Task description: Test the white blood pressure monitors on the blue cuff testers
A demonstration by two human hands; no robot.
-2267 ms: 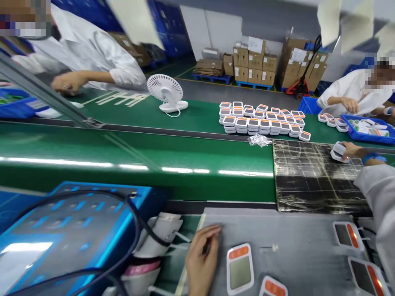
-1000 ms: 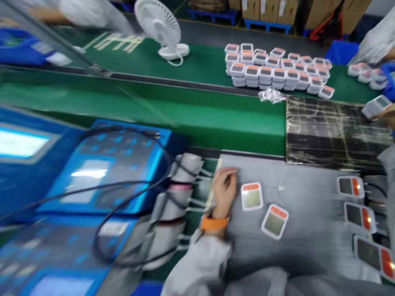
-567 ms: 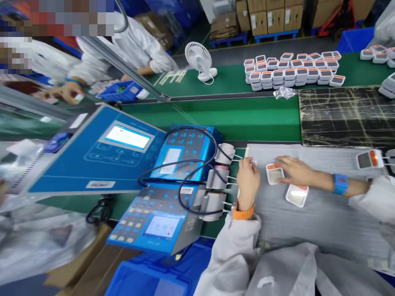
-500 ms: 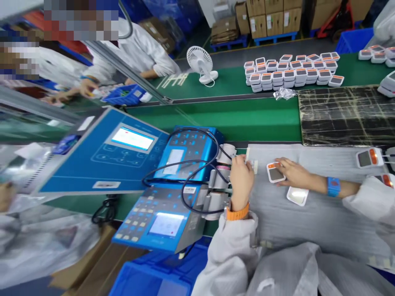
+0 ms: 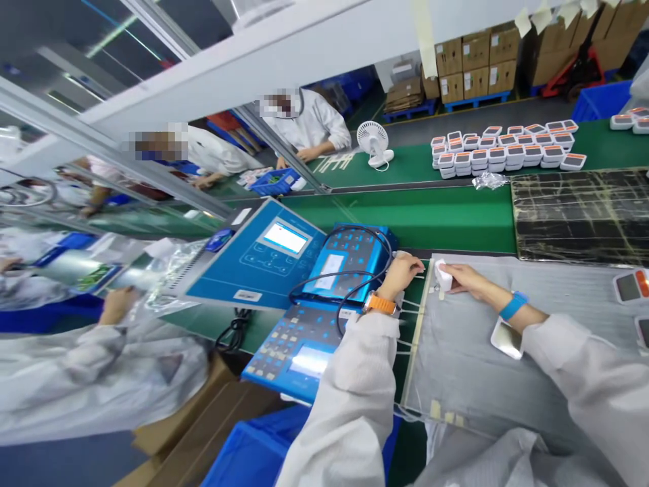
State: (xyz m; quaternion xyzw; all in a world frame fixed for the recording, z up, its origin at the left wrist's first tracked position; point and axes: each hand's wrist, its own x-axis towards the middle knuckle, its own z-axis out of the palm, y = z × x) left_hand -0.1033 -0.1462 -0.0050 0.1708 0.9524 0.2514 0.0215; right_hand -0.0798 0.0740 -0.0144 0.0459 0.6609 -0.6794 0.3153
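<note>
The right hand [image 5: 469, 281] is now pinching a white LCD unit [image 5: 443, 275] between thumb and fingers, lifting it off the grey mat [image 5: 456, 379], where the hand lay flat on it a moment earlier. The unit is standing on edge just beyond the fingertips, its long axis slanting from the mat side up toward the green conveyor belt [image 5: 405, 216]. Its white casing faces the camera; its screen is turned away and hidden. The left hand [image 5: 400, 276] is reaching just left of the unit, close beside it, with its fingers curling down at the mat's edge by the blue test unit [image 5: 349, 264]. Thin white leads [image 5: 413, 308] are running below that hand, and the curled fingers are blocking the view, so I cannot tell whether they are gripping anything. An orange watch strap [image 5: 380, 304] is circling the left wrist, and a blue wristband [image 5: 514, 306] is circling the right. A second LCD unit [image 5: 507, 338] is lying on the mat below the right forearm, its face washed out by glare and partly tucked under the sleeve [image 5: 572, 379]. The head has rolled further, bringing more of the room into view, and a stack of white units [image 5: 507, 149] is sitting on the far belt beyond the right hand.
</note>
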